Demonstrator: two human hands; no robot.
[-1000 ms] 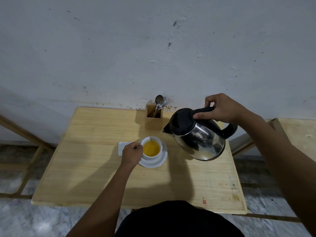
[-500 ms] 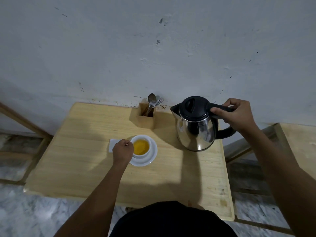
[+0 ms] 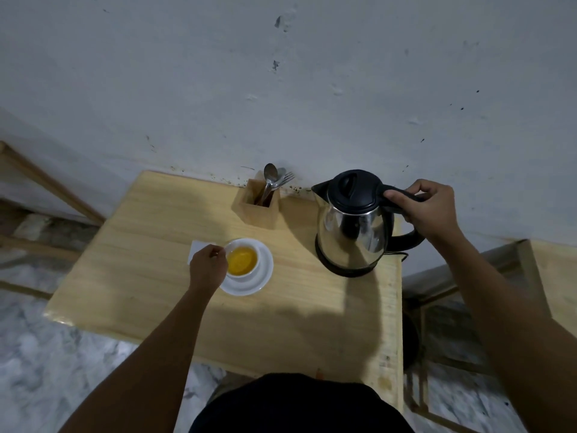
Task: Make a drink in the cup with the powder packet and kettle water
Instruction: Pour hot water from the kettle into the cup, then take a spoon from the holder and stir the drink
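Fingers of the right hand curl around the kettle handle; left hand fingers pinch the cup rim.

I count one cup on one saucer, one kettle, one white packet, one wooden holder and two hands: my left hand, my right hand.

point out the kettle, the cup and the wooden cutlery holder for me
kettle (image 3: pixel 354 235): head view, on its shiny steel body.
cup (image 3: pixel 253 245): head view, on the white rim at the right side.
wooden cutlery holder (image 3: pixel 259 215): head view, on its front wooden face.
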